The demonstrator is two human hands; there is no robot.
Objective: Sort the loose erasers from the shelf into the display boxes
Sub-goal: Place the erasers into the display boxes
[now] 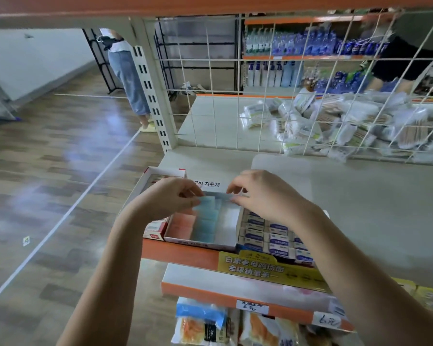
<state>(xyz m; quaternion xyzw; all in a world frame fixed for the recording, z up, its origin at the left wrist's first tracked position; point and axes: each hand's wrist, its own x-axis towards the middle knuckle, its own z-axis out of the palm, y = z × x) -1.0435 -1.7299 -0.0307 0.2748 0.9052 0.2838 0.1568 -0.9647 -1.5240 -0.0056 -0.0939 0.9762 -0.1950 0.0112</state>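
Two hands over shelf (360,201) front-left corner | left hand (170,198) pinching blue eraser (206,202) above display box (210,243) | right hand (265,196) pinching, contents unclear | bare shelf rightward | wood floor (48,171) left

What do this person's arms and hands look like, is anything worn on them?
Both forearms are bare right up to the bottom edge of the picture, with no sleeves showing. The left hand and right hand wear no gloves, and no rings, watch or bracelet show on the visible sides.

Dim shelf interior — glare on floor (60,156), edges bowed, soft blur.
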